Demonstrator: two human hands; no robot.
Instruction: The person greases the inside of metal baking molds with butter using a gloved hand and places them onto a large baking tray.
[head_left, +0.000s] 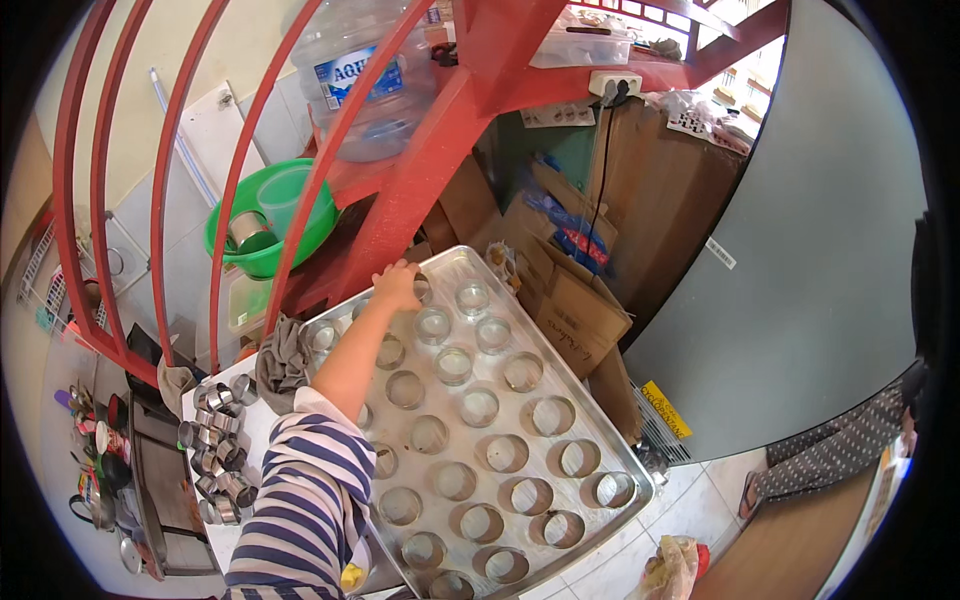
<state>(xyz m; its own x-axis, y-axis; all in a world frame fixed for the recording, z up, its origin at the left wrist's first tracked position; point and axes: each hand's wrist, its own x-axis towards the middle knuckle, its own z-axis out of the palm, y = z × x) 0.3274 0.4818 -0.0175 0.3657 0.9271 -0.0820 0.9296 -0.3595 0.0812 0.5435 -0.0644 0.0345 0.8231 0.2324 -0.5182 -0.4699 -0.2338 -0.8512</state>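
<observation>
My left hand (398, 288) reaches over the upper left part of a large metal baking tray (559, 376). Its fingers and thumb are around the left side of a metal ring (423, 288) near the tray's far edge; the hand hides part of that ring. Several similar open metal rings stand on the tray in rough rows, such as one ring (553, 416) towards the right. My right hand is out of view. Left of the tray, a pile of metal rings (221, 442) lies on a white surface, beside a crumpled grey cloth (281, 364).
Red metal bars (225, 187) curve along the left. Behind them are a green basin (271, 259) and a large water bottle (360, 90). Cardboard boxes (574, 315) stand beyond the tray, near a grey refrigerator-like panel (817, 225). A person's legs (840, 442) are at the right.
</observation>
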